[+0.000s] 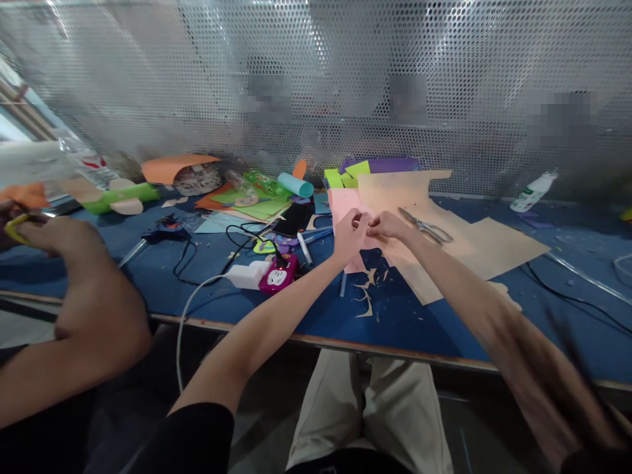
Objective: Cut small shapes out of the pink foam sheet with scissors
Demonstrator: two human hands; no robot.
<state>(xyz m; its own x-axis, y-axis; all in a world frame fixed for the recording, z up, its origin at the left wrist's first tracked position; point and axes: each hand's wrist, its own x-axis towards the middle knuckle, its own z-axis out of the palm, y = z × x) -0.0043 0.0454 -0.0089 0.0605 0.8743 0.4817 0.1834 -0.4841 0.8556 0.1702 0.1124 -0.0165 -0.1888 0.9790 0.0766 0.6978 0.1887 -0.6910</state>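
Note:
My left hand (351,234) is closed, with thumb and fingertips pinched together. Almost touching it, my right hand (388,226) is also closed in a pinch. Whatever sits between the fingertips is too small or hidden to name. Both hands are over a pink paper sheet (340,201) and large peach paper sheets (405,191). A pair of scissors (429,228) lies on the peach paper, just right of my right hand. Thin paper offcuts (366,296) are scattered on the blue table (395,322) below my hands.
At left, another person's hand (64,234) holds yellow-handled scissors (17,227). A magenta power adapter (279,273) with a white plug and cables is near the front edge. Further back are a black phone (293,219), a rolled blue paper (296,185) and a white bottle (534,192).

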